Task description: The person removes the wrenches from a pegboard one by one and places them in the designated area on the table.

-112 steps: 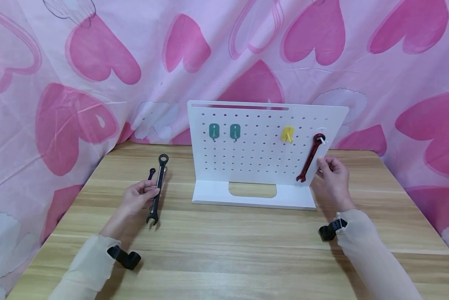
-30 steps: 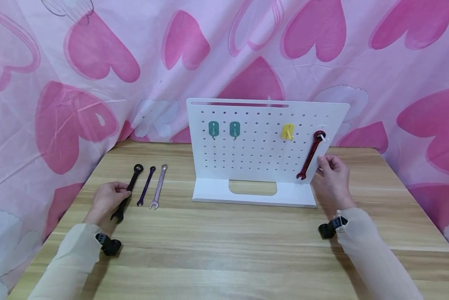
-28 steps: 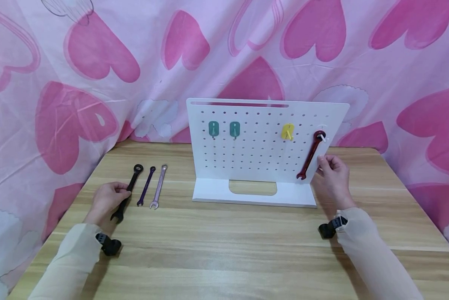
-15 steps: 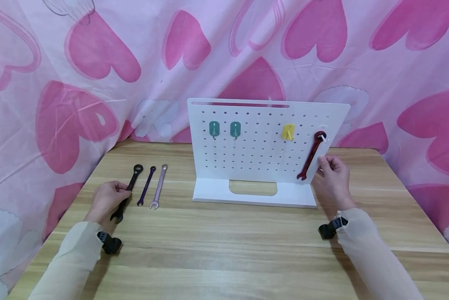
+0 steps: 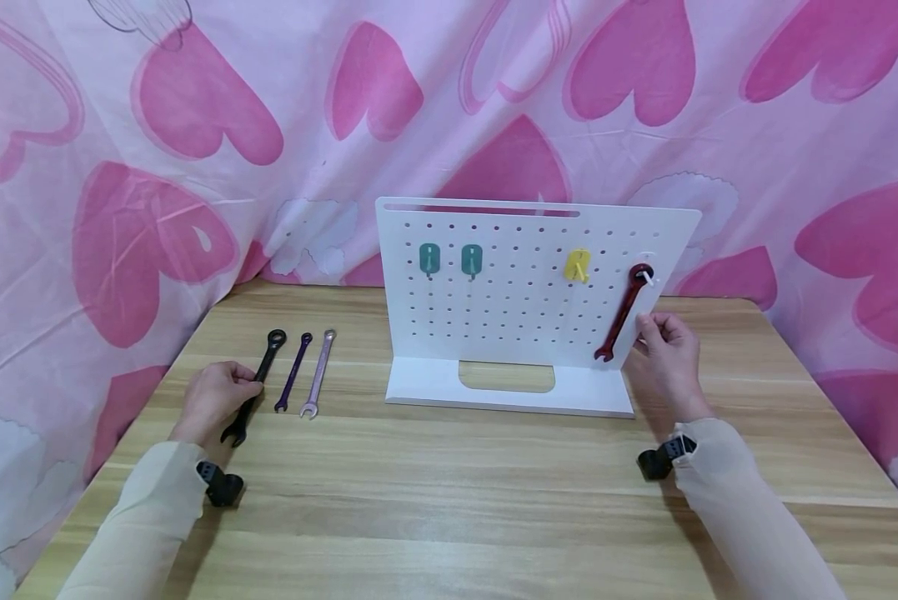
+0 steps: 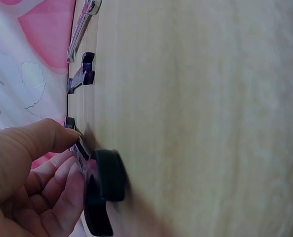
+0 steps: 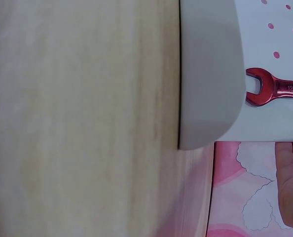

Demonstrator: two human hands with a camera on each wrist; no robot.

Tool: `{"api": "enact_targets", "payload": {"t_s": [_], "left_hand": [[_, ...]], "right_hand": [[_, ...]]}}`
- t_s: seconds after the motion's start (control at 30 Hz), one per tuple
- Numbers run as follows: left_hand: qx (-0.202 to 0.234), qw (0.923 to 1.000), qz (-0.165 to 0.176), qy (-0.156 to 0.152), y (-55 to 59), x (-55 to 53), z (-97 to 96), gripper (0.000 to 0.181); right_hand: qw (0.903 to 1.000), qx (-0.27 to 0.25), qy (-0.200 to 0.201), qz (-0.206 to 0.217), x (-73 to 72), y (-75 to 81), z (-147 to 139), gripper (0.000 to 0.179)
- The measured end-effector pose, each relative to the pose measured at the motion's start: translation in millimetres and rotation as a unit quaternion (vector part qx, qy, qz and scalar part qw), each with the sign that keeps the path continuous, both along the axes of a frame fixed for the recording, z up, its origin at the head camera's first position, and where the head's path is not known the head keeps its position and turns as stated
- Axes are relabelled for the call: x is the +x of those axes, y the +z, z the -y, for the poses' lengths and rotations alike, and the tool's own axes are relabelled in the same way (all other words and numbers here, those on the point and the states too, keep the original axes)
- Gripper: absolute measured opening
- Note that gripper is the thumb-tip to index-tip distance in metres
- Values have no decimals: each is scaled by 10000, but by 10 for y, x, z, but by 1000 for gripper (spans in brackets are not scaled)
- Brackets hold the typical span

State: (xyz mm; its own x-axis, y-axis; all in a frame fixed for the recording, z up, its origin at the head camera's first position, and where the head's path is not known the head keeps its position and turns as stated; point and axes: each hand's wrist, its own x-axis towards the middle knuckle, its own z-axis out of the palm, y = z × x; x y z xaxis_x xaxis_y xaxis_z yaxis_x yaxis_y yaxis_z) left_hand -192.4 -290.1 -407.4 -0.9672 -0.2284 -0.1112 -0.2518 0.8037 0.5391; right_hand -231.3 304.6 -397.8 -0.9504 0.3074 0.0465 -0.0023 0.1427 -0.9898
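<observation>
At the left of the table (image 5: 449, 500), the left hand (image 5: 219, 393) is grasping the black wrench (image 5: 268, 358) by its shaft, ring end pointing far and forked end near. The wrench is lying low over the wood; whether its whole length is touching, I cannot tell. Just to its right the purple wrench (image 5: 294, 372) is lying, and right of that the lilac wrench (image 5: 318, 372). With the spacing so narrow, a low swing to the right could be clipping the purple one. A pinch at one spot on the shaft could also be letting the wrench pivot — either end might dip.

The right hand (image 5: 672, 358) is pinching the right edge of the white pegboard (image 5: 426, 381). Close to those fingers the red wrench (image 5: 621, 317) is hanging by its ring on the white peg (image 5: 648, 278), its forked end slanting down to the left. A jolt from that hand could be working the ring off the short peg, and a sideways tug could be skewing the board, since no fixing is showing. The yellow hook (image 5: 577, 265) is sitting left of the red wrench.
</observation>
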Motion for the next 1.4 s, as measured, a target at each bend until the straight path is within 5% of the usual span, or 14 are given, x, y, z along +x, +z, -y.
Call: {"api": "enact_targets", "payload": {"t_s": [0.7, 0.87, 1.0, 1.13, 1.3, 1.4], "left_hand": [[-89, 9999, 126, -30, -4, 4, 7, 28], [-116, 9980, -615, -34, 3, 38, -70, 37], [69, 9850, -1718, -173, 58, 83, -256, 34], [609, 9683, -2402, -302, 84, 68, -535, 26], [1800, 9440, -2682, -670, 73, 28, -1013, 22], [2576, 9295, -2466, -946, 58, 26, -1361, 23]], "right_hand": [[9999, -24, 5, -142, 5, -6, -7, 37], [10000, -21, 18, -32, 3, -5, -14, 40], [10000, 34, 14, -42, -5, -6, -8, 42], [10000, 35, 7, -6, 1, 8, 3, 41], [10000, 36, -11, 84, 13, 18, 3, 41], [10000, -78, 14, -5, 21, 6, -1, 37]]}}
